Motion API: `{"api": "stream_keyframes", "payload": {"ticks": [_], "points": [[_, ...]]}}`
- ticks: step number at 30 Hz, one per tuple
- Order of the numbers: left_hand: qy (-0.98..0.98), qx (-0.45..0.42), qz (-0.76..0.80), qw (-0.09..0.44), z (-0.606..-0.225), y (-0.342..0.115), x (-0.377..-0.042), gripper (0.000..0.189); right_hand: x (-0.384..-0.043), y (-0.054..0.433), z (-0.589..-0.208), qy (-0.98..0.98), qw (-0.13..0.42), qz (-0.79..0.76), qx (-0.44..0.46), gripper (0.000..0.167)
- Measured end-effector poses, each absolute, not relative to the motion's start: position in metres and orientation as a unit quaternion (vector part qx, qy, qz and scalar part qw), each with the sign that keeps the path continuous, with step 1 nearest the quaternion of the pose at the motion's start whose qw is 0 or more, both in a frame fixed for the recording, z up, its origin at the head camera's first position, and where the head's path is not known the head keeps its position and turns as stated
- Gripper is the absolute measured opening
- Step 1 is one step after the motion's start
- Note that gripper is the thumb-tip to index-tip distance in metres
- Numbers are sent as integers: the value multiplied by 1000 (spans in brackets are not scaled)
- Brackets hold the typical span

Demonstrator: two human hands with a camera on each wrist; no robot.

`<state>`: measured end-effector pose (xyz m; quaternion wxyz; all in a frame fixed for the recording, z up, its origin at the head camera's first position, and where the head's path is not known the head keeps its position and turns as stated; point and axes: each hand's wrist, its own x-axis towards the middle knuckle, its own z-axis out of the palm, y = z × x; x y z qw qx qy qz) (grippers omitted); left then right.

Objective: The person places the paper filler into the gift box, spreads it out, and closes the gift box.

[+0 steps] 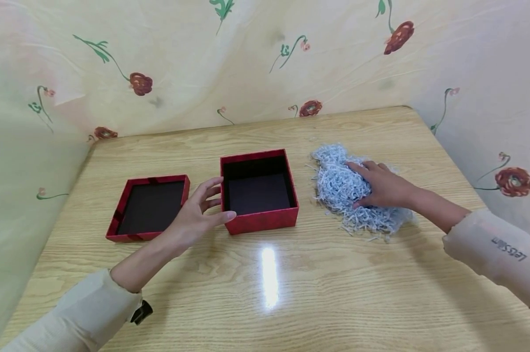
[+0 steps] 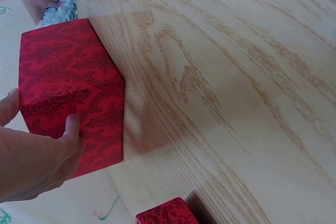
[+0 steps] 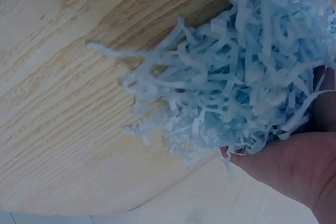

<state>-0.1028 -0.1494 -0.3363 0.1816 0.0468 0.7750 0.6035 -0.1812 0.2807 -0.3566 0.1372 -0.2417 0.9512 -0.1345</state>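
Note:
An open red box [image 1: 262,221] with a black inside stands near the middle of the table. My left hand [image 1: 194,215] is at its left side, fingers spread and fairly straight, with the thumb at the front left corner. In the left wrist view the fingertips touch the box's patterned red wall [image 2: 73,77]. A loose pile of pale blue-white shredded paper [image 1: 342,188] lies to the right of the box. My right hand [image 1: 386,188] grips into it from the right, fingers and thumb curved round a clump. Strands of shredded paper [image 3: 252,72] hide the fingertips in the right wrist view.
A shallow red lid [image 1: 155,208] with a black inside lies left of the box, hollow side up. The wooden table [image 1: 326,293] ends at a flower-patterned cloth [image 1: 181,58] behind and at the sides. Stray paper strands lie about the pile.

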Motion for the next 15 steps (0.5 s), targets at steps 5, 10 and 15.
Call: {"api": "stream_keyframes", "payload": {"ticks": [5,10,15], "points": [[777,48,602,181,-337,-149,-103,79,-183,281,-356,951,116,-137,-253,92],[776,49,602,181,-338,-149,-103,78,-183,282,-355,949,108,-148,-256,84],[777,49,601,180,-337,-149,-102,79,-182,285,-350,945,105,-169,-258,78]]}}
